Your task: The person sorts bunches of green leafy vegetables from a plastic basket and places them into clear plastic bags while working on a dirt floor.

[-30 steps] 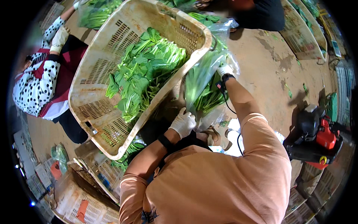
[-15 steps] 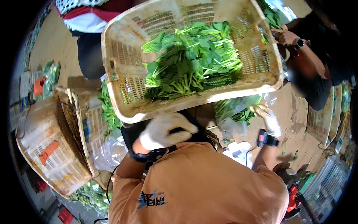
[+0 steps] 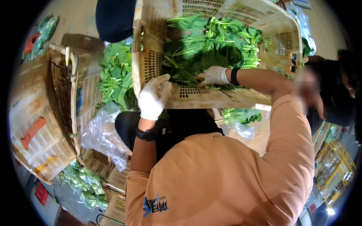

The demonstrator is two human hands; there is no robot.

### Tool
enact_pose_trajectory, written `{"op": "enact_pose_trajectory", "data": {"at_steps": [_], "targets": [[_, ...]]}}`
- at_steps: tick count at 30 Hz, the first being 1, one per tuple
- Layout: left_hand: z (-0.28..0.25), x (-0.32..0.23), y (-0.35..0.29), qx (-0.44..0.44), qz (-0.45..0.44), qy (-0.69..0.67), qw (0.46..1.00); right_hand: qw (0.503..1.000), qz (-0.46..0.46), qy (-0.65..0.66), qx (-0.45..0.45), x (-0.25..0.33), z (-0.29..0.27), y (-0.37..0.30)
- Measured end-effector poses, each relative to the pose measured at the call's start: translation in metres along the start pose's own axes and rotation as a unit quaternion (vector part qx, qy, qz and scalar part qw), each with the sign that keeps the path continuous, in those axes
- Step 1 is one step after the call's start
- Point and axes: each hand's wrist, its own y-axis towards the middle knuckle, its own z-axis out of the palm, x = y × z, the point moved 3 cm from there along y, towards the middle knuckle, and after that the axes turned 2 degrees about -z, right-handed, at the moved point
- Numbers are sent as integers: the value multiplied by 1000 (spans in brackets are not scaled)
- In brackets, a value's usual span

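A large, stained cream plastic crate (image 3: 218,101) stands in front of me with layered bunches of leafy greens (image 3: 222,41) inside. At its near left corner, my left hand (image 3: 154,96) in a white glove is closed over the rim. My right hand (image 3: 214,76), also gloved, reaches over the near rim into the crate. Its fingers are curled at the nearest bunch, and the leaves partly hide their tips. Below the near rim, more greens (image 3: 241,116) show beside clear plastic.
To the left, more leafy greens (image 3: 117,75) lie beside a crumpled clear plastic bag (image 3: 107,132). Further left, a tilted dirty crate (image 3: 41,124) stands against another one. Bagged vegetables (image 3: 85,184) lie at the lower left. Another person (image 3: 332,86) is close by at the right.
My right hand has gone from beside the bagged greens up into the crate. My left hand has moved up onto the crate's rim. The whole view has shifted.
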Motion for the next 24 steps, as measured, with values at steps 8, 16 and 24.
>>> {"op": "enact_pose_trajectory", "data": {"at_steps": [8,16,24], "targets": [[-7,21,2,-13,-91,-355,930,779,42,589,-211,-73,-125,-26],[-48,-42,39,28,-46,-558,828,844,-42,491,-210,64,-267,-4],[-95,12,1,-42,-81,-721,687,667,-187,564,-449,110,-279,40]]}}
